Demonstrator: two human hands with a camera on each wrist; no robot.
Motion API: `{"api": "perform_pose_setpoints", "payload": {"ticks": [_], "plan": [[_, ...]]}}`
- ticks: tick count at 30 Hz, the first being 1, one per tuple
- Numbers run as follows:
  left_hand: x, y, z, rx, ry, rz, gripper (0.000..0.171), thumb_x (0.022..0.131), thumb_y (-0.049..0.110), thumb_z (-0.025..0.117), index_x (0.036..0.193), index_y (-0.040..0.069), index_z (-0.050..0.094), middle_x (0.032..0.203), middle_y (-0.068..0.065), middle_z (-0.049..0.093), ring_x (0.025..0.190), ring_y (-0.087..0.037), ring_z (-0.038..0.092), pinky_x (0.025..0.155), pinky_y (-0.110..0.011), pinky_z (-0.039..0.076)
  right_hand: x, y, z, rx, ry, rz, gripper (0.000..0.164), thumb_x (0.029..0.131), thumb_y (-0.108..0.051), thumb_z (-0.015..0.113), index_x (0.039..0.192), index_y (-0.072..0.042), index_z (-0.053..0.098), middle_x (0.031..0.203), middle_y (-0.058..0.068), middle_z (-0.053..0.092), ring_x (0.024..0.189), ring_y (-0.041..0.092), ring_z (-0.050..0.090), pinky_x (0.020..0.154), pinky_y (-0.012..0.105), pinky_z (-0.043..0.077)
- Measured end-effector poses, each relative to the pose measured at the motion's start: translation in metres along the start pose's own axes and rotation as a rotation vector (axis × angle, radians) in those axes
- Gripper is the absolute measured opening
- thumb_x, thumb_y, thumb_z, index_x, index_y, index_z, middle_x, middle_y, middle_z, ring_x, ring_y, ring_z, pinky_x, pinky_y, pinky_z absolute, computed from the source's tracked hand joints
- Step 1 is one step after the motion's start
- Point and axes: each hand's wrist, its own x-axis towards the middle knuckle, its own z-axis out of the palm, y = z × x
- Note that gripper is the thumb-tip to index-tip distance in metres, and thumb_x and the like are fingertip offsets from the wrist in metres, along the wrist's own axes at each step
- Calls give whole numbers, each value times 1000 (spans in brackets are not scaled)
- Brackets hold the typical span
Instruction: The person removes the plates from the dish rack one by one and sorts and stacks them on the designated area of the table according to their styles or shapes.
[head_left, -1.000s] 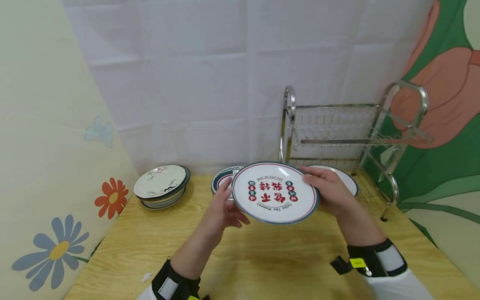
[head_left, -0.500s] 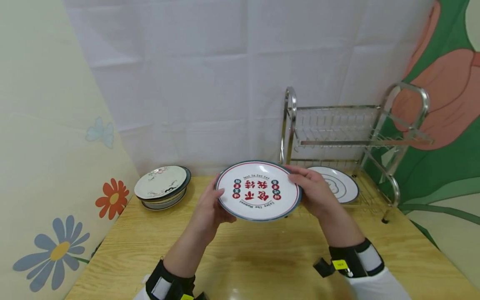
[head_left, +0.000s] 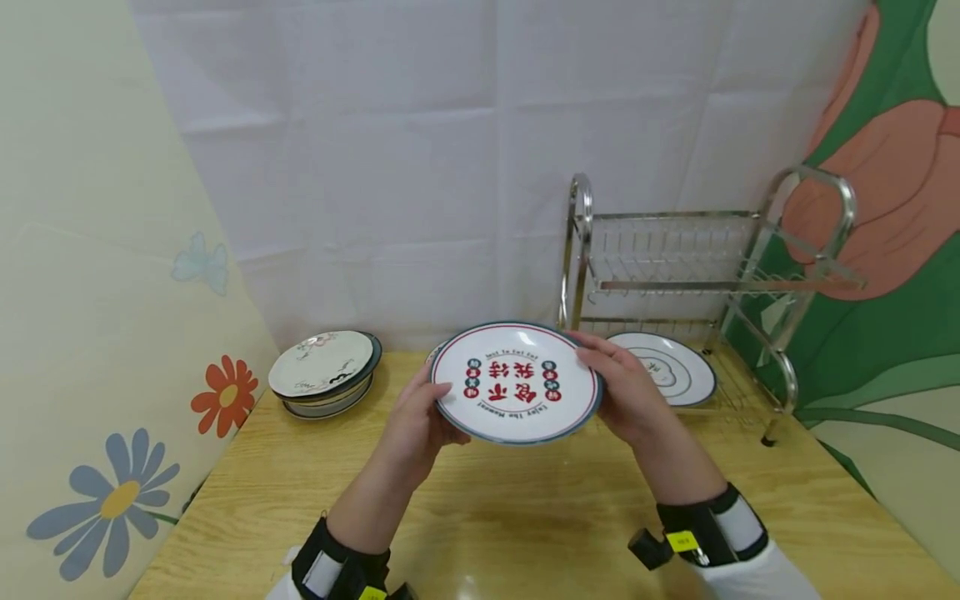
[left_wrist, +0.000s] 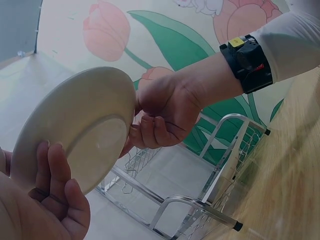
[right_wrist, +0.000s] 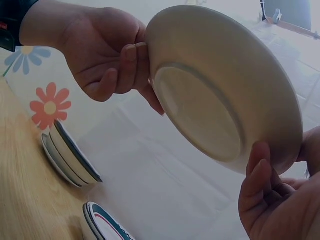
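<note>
A white plate (head_left: 517, 425) with a dark green rim, a red inner ring and red Chinese lettering is held above the table between both hands. My left hand (head_left: 412, 421) grips its left edge, thumb on top and fingers underneath. On the opposite edge my right hand (head_left: 630, 387) pinches the rim in the same way. Both wrist views show the plain pale underside of the plate (left_wrist: 95, 150), with fingertips of each hand against it. Behind the held plate, a green-rimmed plate or bowl (right_wrist: 102, 225) on the table is mostly hidden in the head view.
A stack of plates and bowls (head_left: 322, 367) stands at the table's back left. A two-tier metal dish rack (head_left: 675, 283) occupies the back right, with a white dark-rimmed plate (head_left: 693, 379) at its lower level. White cloth (head_left: 390, 167) hangs behind the wooden table (head_left: 495, 525).
The plate has moved left, and my left hand, earlier loose beside it, has taken hold of its left edge. Over the last half second the hands hardly move.
</note>
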Motion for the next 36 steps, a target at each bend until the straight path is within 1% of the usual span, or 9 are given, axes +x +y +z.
{"api": "perform_pose_setpoints", "payload": {"ticks": [5, 8, 14, 17, 21, 27, 30, 34, 36], "plan": [[0, 0, -1, -22, -4, -12, 54, 105, 17, 37, 158, 24, 38, 99, 4, 77, 61, -12, 65, 63, -28, 55, 1, 2, 2, 42, 21, 30, 52, 110, -27, 45, 158, -10, 37, 108, -6, 77, 87, 9, 76, 71, 20, 60], [0, -1, -2, -26, -32, -23, 55, 105, 17, 36, 160, 24, 36, 97, 5, 77, 59, -13, 64, 62, -27, 55, 2, 4, 2, 47, 30, 29, 52, 110, -28, 45, 159, -11, 38, 108, -6, 77, 89, 9, 76, 72, 21, 61], [1, -1, -5, -13, -100, -36, 55, 106, 17, 34, 161, 23, 30, 93, 4, 78, 56, -13, 67, 61, -27, 57, 2, 5, 1, 70, 43, 31, 54, 110, -32, 46, 159, -13, 37, 115, -7, 74, 97, 10, 76, 80, 21, 60], [3, 0, -6, -7, -96, -41, 54, 107, 17, 34, 161, 22, 31, 92, 4, 78, 57, -13, 68, 62, -27, 57, 3, 6, 1, 82, 49, 35, 56, 109, -37, 46, 160, -14, 37, 120, -5, 72, 102, 10, 74, 85, 22, 60], [5, 2, -7, 8, -63, -54, 52, 108, 19, 35, 159, 25, 35, 92, 4, 78, 58, -14, 68, 64, -28, 57, 4, 6, 2, 80, 57, 45, 58, 109, -43, 45, 159, -16, 38, 124, -4, 71, 106, 10, 73, 89, 23, 59], [6, 5, -6, 11, -37, -38, 50, 107, 19, 35, 157, 21, 38, 90, 5, 77, 58, -13, 67, 64, -28, 58, 4, 9, 4, 55, 66, 57, 58, 108, -46, 45, 157, -15, 42, 114, -5, 74, 93, 9, 73, 75, 21, 60], [9, 6, -5, 7, -35, -23, 49, 107, 18, 35, 156, 19, 39, 89, 4, 77, 57, -13, 67, 63, -28, 58, 3, 7, 4, 61, 58, 62, 55, 109, -45, 44, 154, -14, 45, 104, -5, 75, 83, 8, 72, 69, 21, 58], [15, 6, -6, 20, -19, 4, 50, 108, 17, 34, 157, 19, 37, 89, 4, 77, 58, -14, 67, 63, -29, 58, 2, 8, 3, 83, 44, 47, 46, 110, -43, 42, 142, -13, 54, 90, -5, 75, 70, 9, 67, 62, 22, 55], [20, 6, -6, 26, -8, 22, 50, 107, 17, 34, 158, 19, 36, 88, 4, 77, 58, -14, 67, 63, -30, 58, 2, 8, 3, 102, 35, 27, 42, 109, -43, 44, 136, -13, 58, 87, -5, 75, 68, 10, 67, 61, 24, 56]]}}
